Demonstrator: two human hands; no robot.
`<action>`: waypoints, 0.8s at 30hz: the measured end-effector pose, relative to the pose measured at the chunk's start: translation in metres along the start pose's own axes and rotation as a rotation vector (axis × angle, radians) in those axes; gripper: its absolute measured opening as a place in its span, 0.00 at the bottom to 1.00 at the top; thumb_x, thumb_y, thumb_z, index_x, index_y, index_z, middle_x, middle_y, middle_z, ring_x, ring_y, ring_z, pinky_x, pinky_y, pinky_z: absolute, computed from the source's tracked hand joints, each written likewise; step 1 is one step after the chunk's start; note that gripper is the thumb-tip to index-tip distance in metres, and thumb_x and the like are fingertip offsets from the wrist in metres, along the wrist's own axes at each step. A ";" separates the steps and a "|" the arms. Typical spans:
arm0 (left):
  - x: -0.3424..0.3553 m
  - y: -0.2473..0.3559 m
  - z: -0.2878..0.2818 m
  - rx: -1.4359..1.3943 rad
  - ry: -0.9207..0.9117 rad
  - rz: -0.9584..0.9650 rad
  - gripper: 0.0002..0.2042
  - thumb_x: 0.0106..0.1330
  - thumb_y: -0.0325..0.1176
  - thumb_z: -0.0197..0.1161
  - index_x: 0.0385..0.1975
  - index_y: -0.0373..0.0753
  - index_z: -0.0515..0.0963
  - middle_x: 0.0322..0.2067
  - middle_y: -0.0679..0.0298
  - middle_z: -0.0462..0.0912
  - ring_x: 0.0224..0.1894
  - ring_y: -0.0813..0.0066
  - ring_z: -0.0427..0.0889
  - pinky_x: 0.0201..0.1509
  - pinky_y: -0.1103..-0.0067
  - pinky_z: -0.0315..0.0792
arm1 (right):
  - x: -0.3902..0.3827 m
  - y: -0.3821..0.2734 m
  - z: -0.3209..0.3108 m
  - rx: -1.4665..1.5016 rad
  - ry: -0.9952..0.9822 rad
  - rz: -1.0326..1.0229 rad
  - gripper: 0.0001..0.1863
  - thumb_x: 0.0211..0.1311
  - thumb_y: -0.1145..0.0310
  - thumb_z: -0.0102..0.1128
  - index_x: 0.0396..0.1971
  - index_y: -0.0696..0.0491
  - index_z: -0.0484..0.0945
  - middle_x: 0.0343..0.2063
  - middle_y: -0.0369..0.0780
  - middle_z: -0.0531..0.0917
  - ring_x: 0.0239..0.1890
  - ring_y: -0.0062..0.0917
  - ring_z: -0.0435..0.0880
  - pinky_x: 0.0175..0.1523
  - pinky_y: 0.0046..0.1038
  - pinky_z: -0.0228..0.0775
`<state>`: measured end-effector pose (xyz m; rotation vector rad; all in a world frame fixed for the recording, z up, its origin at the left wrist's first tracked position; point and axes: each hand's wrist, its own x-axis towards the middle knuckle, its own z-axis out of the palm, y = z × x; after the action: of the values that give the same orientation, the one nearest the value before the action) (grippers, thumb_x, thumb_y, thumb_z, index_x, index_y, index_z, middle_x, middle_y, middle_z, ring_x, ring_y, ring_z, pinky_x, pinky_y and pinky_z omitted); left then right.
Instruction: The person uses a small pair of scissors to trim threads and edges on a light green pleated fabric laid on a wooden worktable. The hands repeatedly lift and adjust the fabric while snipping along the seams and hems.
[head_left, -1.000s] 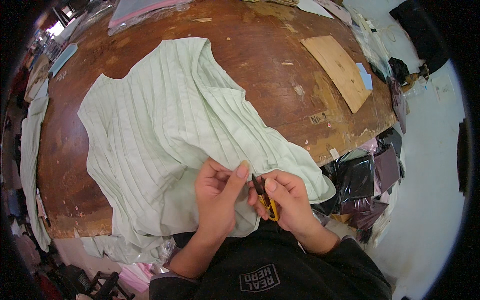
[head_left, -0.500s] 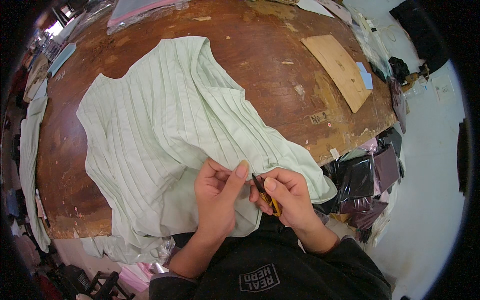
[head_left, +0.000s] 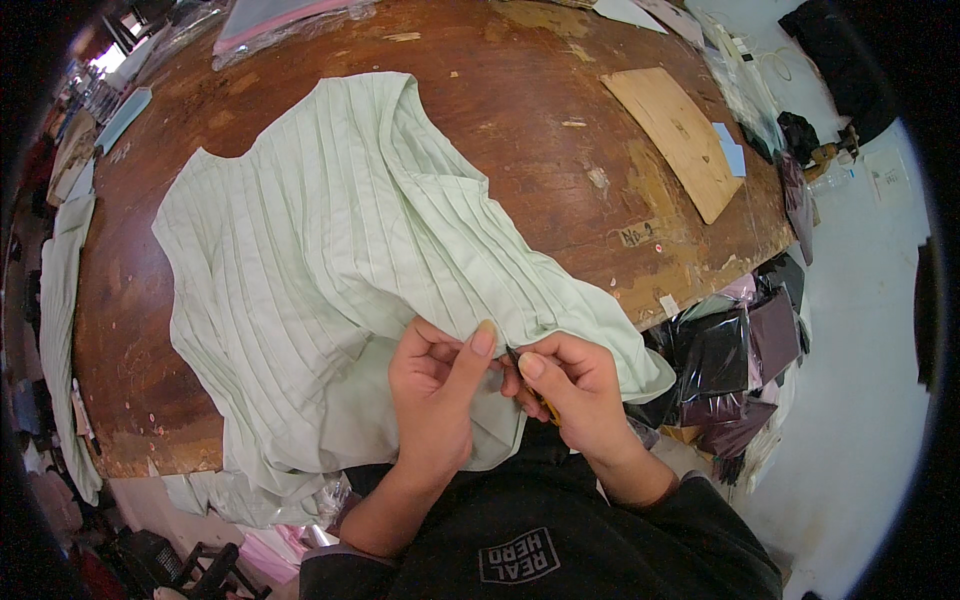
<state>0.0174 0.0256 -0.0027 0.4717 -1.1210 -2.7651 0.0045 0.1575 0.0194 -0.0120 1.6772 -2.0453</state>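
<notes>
A pale green pleated sleeveless top [head_left: 290, 220] lies spread over the table, its lower edge drawn toward me. My left hand [head_left: 432, 385] pinches that hem between thumb and fingers. Close beside it on the right, my right hand [head_left: 575, 385] is closed around small yellow-handled thread snips [head_left: 548, 408]. Their dark tip points at the hem between my two hands. Most of the snips is hidden by my fingers, and I cannot tell whether the blades touch the cloth.
The worn brown wooden table [head_left: 540, 120] carries a thin wooden board [head_left: 680, 140] at the right. Packs of dark clothing in clear plastic [head_left: 715, 360] are piled beyond its right edge. More pale green cloth [head_left: 62, 300] hangs along the left edge; plastic-wrapped pink garments [head_left: 275, 25] lie at the back.
My right hand's thumb has moved slightly left and the snips have turned, so less of them shows between the fingers. The left hand and the top have barely moved.
</notes>
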 end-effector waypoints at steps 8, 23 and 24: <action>0.000 -0.001 0.000 -0.002 0.004 0.021 0.07 0.61 0.23 0.59 0.31 0.35 0.67 0.31 0.61 0.78 0.31 0.81 0.76 0.34 0.83 0.71 | -0.001 -0.002 0.002 -0.061 0.016 -0.011 0.09 0.64 0.68 0.52 0.35 0.59 0.74 0.24 0.35 0.79 0.19 0.11 0.68 0.23 0.14 0.59; -0.001 -0.003 0.000 0.077 0.029 0.060 0.08 0.60 0.24 0.61 0.29 0.36 0.67 0.30 0.63 0.78 0.30 0.83 0.75 0.35 0.85 0.70 | -0.001 0.000 0.004 -0.131 0.075 -0.029 0.08 0.62 0.69 0.55 0.33 0.60 0.75 0.24 0.33 0.79 0.23 0.08 0.71 0.27 0.13 0.62; -0.001 -0.003 0.000 0.074 0.028 0.060 0.08 0.60 0.24 0.61 0.29 0.36 0.67 0.30 0.63 0.78 0.30 0.84 0.75 0.35 0.85 0.70 | -0.001 0.000 0.005 -0.136 0.083 -0.045 0.08 0.62 0.69 0.55 0.33 0.60 0.75 0.24 0.34 0.79 0.24 0.09 0.72 0.28 0.13 0.63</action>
<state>0.0181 0.0279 -0.0046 0.4760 -1.2138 -2.6654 0.0074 0.1537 0.0208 -0.0108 1.8804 -1.9841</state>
